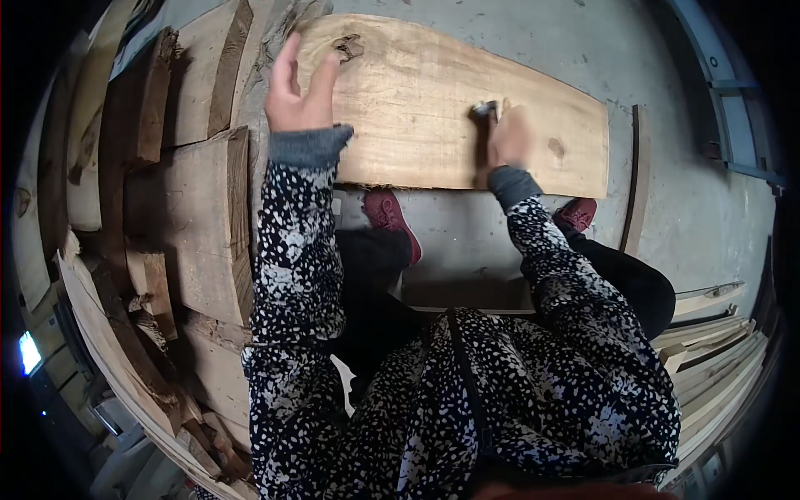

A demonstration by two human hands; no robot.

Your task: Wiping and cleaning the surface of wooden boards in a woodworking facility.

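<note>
A wide, pale wooden slab (425,108) with a dark knot near its far left corner lies in front of me. My left hand (302,90) is raised over the slab's left end, thumb and fingers spread, holding nothing. Above the slab's right half is my right hand (510,137), blurred by motion and closed. A small dark object with a shiny end (484,108) sticks out on its left side; its kind is too blurred to tell. A dark shadow falls on the wood beside that hand.
Thick rough boards (196,217) are stacked along my left. A narrow dark strip of wood (637,179) lies on the grey concrete floor (700,200) at the right. Thin pale planks (721,367) are piled at the lower right. My red shoes (387,218) are near the slab's front edge.
</note>
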